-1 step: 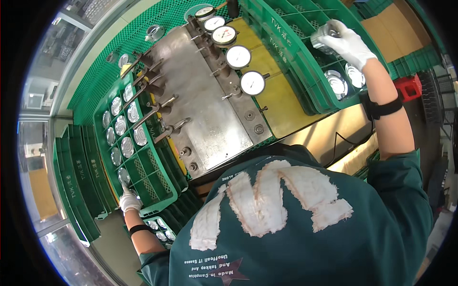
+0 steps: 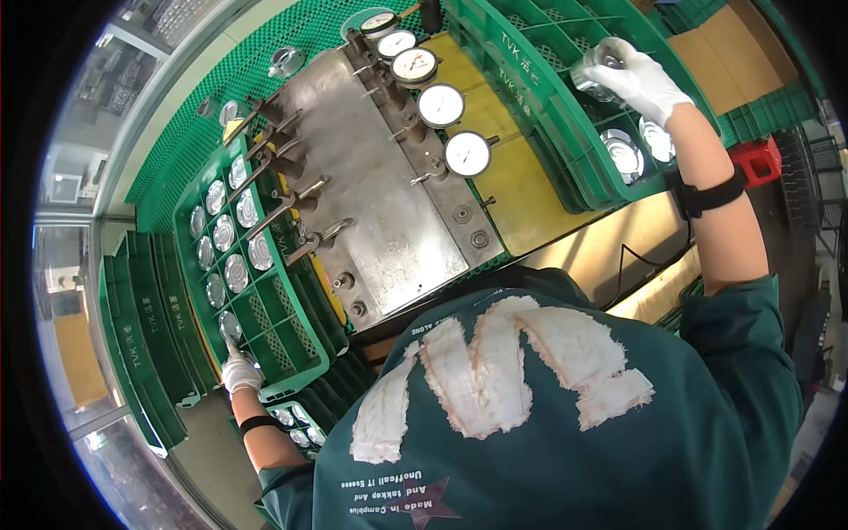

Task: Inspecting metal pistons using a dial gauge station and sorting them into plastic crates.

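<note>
Room: bright; glass windows [image 2: 66, 274] are along the left side, a red crate [image 2: 758, 165] is at the far right.
Bench: a yellow surface [image 2: 534, 199] shows on the right of the bench, with light on it; a green mesh mat [image 2: 168, 168] covers the far left.
Right crate [image 2: 565, 141]: green, divided into compartments, two shiny pieces [image 2: 624, 155] in its near part.
Metal plate [image 2: 397, 212]: grey, worn and reflecting, in the middle, toggle clamps [image 2: 296, 203] on its left.
Left crate [image 2: 293, 377]: green, many compartments filled with round pieces [image 2: 236, 272].
Right hand [image 2: 638, 84]: gloved in white, fingers curled around a silver cup [image 2: 592, 79] over the right crate.
Left hand [image 2: 240, 374]: also gloved, at the left crate's near edge, one finger extended to a silver disc [image 2: 229, 324]; I cannot tell if it grips.
Dial gauges [image 2: 441, 106]: five, in a row on the plate's right.
</note>
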### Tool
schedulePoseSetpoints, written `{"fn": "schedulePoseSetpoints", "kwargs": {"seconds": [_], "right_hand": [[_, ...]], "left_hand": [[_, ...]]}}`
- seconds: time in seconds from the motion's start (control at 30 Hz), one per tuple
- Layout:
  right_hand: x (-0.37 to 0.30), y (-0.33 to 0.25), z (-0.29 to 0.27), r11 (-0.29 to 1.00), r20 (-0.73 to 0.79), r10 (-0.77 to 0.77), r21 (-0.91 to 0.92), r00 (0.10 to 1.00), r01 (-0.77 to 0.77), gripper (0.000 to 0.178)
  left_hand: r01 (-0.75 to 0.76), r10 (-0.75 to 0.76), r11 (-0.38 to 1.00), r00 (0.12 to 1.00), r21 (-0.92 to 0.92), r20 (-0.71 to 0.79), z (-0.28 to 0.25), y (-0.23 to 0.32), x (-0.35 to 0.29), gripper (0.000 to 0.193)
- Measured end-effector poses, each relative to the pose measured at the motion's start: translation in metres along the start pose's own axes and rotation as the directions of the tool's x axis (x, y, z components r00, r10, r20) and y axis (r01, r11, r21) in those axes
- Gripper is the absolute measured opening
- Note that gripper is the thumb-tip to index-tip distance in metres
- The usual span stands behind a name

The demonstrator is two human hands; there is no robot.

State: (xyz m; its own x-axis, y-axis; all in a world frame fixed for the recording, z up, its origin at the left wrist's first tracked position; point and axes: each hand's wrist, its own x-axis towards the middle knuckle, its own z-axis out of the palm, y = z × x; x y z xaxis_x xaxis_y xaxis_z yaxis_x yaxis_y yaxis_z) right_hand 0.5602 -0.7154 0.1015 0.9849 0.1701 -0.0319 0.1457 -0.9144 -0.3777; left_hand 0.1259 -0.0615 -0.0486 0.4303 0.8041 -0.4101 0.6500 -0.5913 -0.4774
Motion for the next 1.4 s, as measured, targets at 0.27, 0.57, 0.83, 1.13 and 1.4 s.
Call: {"fn": "schedulePoseSetpoints", "kwargs": {"seconds": [0.27, 0.57, 0.83, 1.13, 1.4], "right_hand": [[0.027, 0.012, 0.01, 0.994, 0.232, 0.0, -0.105, 0.973, 0.026, 0.062], [-0.032, -0.034, -0.029, 0.861, 0.074, -0.023, 0.508, 0.997, -0.018, 0.06], [-0.085, -0.121, 0.028, 0.626, 0.249, -0.47, 0.771, 0.847, 0.12, 0.042], [-0.122, -0.125, 0.091, 0.687, 0.618, -0.541, 0.716, 0.571, -0.123, 0.055], [-0.139, -0.138, 0.14, 0.508, 0.519, -0.558, 0.831, 0.647, -0.228, 0.083]], "left_hand": [[-0.083, -0.029, 0.824, 0.982, -0.56, -0.189, 0.003, -0.066, -0.035, 0.101], [-0.669, 0.23, 0.449, 0.727, -0.593, -0.646, -0.161, 0.092, -0.198, 0.07], [-0.984, 0.739, 0.179, 0.138, -0.005, -0.659, -0.215, 0.241, -0.223, 0.067], [-0.968, 0.553, 0.253, 0.15, -0.006, -0.82, -0.191, 0.256, -0.196, 0.078], [-0.967, 0.486, 0.199, 0.24, -0.161, -0.841, -0.191, 0.275, -0.174, 0.083]]}}
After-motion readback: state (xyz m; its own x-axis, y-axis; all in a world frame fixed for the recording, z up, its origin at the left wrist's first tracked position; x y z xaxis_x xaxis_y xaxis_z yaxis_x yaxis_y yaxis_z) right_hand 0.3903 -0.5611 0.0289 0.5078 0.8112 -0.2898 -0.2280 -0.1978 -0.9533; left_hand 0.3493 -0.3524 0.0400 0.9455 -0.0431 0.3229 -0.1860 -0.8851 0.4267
